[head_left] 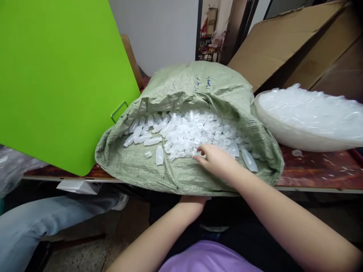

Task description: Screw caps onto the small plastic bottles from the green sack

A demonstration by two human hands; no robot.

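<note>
A pale green woven sack (176, 177) lies on its side with its mouth facing me. Inside it is a heap of short translucent white plastic pieces (193, 134), with small translucent bottles (153, 141) mostly to the left. One bottle (159, 155) lies apart on the sack's fabric, another (249, 160) near the right side. My right hand (212, 156) reaches in from the right at the heap's front edge. Its thumb and index finger curl together around a small plastic piece (194, 153). My left hand (195, 200) goes under the sack's front lip, its fingers hidden.
A large white basin (306, 139) heaped with translucent pieces stands on the red-brown table (317, 172) to the right. Cardboard (272, 45) leans behind it. A bright green board (62, 83) fills the left. Another person's jeans-clad leg (56, 219) extends below the table.
</note>
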